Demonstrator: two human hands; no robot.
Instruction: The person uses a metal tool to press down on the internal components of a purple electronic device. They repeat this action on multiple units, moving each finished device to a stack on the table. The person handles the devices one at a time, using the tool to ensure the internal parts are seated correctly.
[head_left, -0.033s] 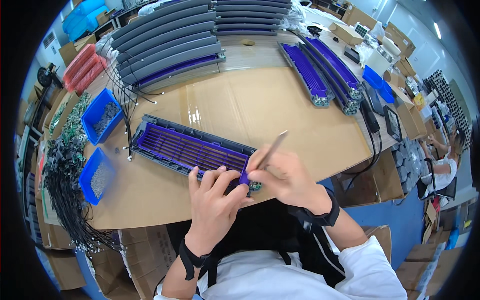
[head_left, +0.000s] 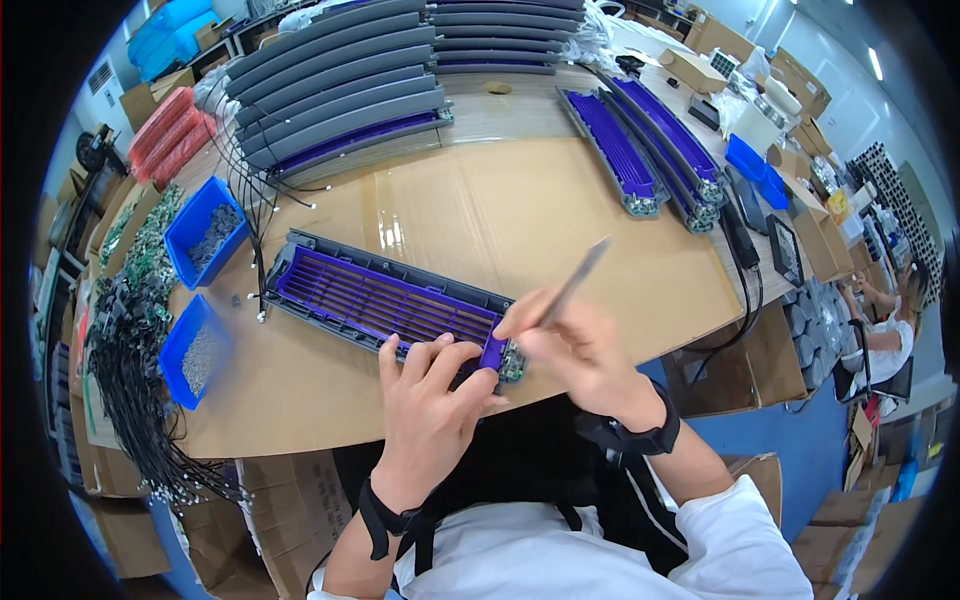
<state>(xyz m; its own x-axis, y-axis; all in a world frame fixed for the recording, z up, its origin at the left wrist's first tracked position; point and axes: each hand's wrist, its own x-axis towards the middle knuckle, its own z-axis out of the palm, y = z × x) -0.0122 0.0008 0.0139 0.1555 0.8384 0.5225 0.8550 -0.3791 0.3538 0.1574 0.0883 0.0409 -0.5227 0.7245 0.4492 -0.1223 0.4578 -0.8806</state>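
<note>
One slatted housing, seemingly light and stiff, lies on the bench; your left hand holds its near edge, your right hand pinches a slim tool; grip the grey rims, avoiding the fragile-looking circuit board.

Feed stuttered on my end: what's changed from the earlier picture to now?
The right hand and its thin tool shifted slightly right, uncovering more green board at the end of the purple-and-grey panel. Nothing was visibly taken or released. The left hand stayed on the panel.
</note>
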